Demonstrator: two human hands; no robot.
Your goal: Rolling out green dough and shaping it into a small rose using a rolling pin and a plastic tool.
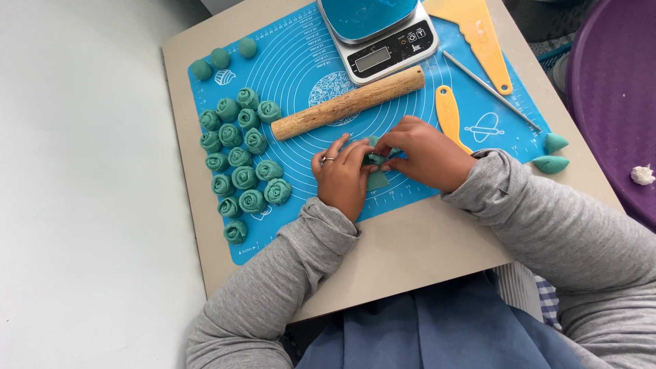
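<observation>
On the blue mat [301, 61], rolled roses [239, 164] filled the left side. Both the left hand [342, 178] and right hand [427, 154] pinched a teal dough strip [376, 179] mid-roll; looked like careful, even curling was needed next.

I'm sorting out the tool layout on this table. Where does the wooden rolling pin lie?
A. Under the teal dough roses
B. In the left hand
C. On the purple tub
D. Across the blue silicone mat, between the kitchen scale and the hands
D: the wooden rolling pin lies on the blue silicone mat, just below the kitchen scale and above both hands, untouched.
</observation>
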